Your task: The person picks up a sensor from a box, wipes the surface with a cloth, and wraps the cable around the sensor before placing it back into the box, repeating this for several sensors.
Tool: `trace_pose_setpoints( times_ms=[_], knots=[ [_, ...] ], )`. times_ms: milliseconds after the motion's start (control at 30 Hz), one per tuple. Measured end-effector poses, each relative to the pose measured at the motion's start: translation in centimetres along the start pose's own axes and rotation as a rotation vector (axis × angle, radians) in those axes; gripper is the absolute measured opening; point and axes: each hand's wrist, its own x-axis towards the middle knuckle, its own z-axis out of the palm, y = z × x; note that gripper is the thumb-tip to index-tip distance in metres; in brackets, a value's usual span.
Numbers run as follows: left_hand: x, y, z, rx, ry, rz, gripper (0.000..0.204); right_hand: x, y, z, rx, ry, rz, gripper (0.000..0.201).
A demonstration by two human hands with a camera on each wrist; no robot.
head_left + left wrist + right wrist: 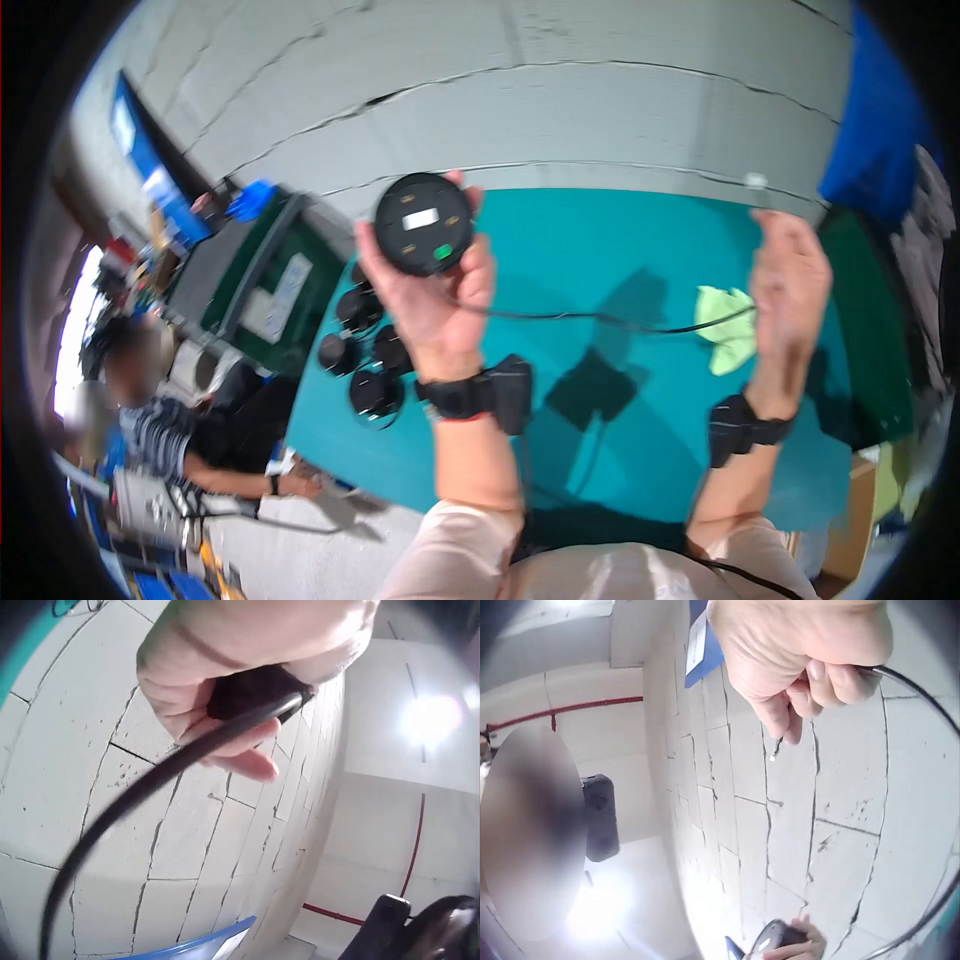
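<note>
My left hand (435, 315) grips a round black device (418, 262) from beneath, its flat face turned toward the head camera. That face carries a white label (421, 219) and a green sticker (444, 252). A black cable (590, 318) leaves the device and sags across to my right hand (792, 285), raised over the right side of the table. In the right wrist view, the curled fingers hold the cable (922, 690), and a small metal-tipped plug (773, 756) sticks out between thumb and fingertip. The left wrist view shows the cable (142, 787) running out from under the palm.
Several round black items (376, 392) stand at the left of the teal table (560, 240). A light green cloth (724, 335) lies on its right side. Dark green bins (300, 325) flank the table. A person (160, 430) sits at the left; a grey wall (600, 110) rises behind.
</note>
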Motion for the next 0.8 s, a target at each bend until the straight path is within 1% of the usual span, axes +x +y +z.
trace_pose_setpoints(
  times_ms=[33,67,100,133,167,200,300,367,400,433,467,500,533,567,600,633,700,733,767,800],
  knots=[
    [0.6,-2.0,-0.2,-0.078,-0.017,-0.044,0.087,-0.9,-2.3,1.8,-0.357,0.139,-0.214,0.019],
    [-0.3,-2.1,0.2,-0.117,-0.019,-0.063,0.086,-1.3,-2.1,3.2,-0.355,0.142,-0.197,0.017],
    [-0.4,-2.2,2.5,0.019,0.022,-0.131,0.085,-2.2,-0.8,2.3,-0.186,0.213,-0.136,0.015],
    [0.1,-3.4,2.4,0.002,-0.033,-0.127,0.086,-1.7,-1.4,1.8,-0.192,0.152,-0.149,0.015],
    [0.0,-4.1,2.2,0.002,-0.042,-0.127,0.087,-1.6,-1.6,1.6,-0.181,0.098,-0.114,0.016],
    [1.0,-4.8,2.4,0.006,-0.118,-0.111,0.087,-0.8,-1.9,1.5,-0.218,0.056,-0.214,0.017],
    [1.1,-4.9,2.5,0.126,-0.106,-0.139,0.092,-0.8,-1.8,1.9,-0.259,0.034,-0.243,0.017],
    [1.0,-4.6,2.6,0.156,-0.096,-0.197,0.092,-1.0,-1.7,2.3,-0.271,0.005,-0.211,0.015],
    [0.8,-4.7,3.1,0.152,-0.053,-0.188,0.09,-1.0,-1.4,2.7,-0.366,0.037,-0.246,0.014],
    [0.8,-4.7,3.1,0.199,-0.068,-0.185,0.083,-1.0,-1.3,3.1,-0.46,0.073,-0.29,0.012],
    [0.5,-4.8,4.0,0.349,0.121,-0.155,0.072,-1.1,-1.4,3.7,-0.536,0.055,-0.29,0.008],
    [0.7,-5.1,3.0,0.329,0.053,-0.118,0.061,-1.0,-1.0,3.8,-0.508,0.033,-0.296,0.008],
    [1.2,-5.4,2.3,0.233,-0.064,-0.096,0.053,-0.9,-0.5,3.8,-0.599,0.059,-0.342,0.008],
    [1.6,-5.9,1.5,0.123,-0.147,-0.11,0.049,-0.7,0.0,3.7,-0.695,0.088,-0.384,0.008],
    [1.7,-6.1,1.6,0.094,-0.15,-0.115,0.049,-0.4,0.5,3.5,-0.694,0.133,-0.403,0.009],
    [1.6,-6.3,1.7,0.059,-0.155,-0.131,0.048,-0.3,0.5,3.2,-0.661,0.189,-0.375,0.009],
    [1.4,-6.7,1.9,0.014,-0.145,-0.156,0.05,0.2,-0.2,2.3,-0.82,0.241,-0.615,0.009],
    [1.4,-6.5,2.0,-0.005,-0.162,-0.169,0.051,0.0,-1.3,1.7,-1.069,0.236,-0.683,0.01],
    [1.4,-6.6,2.0,-0.033,-0.18,-0.18,0.053,0.1,-1.7,1.1,-1.093,0.254,-0.676,0.01],
    [1.4,-6.5,1.7,-0.055,-0.168,-0.207,0.056,0.2,-1.9,0.4,-1.19,0.32,-0.68,0.01]
  ],
)
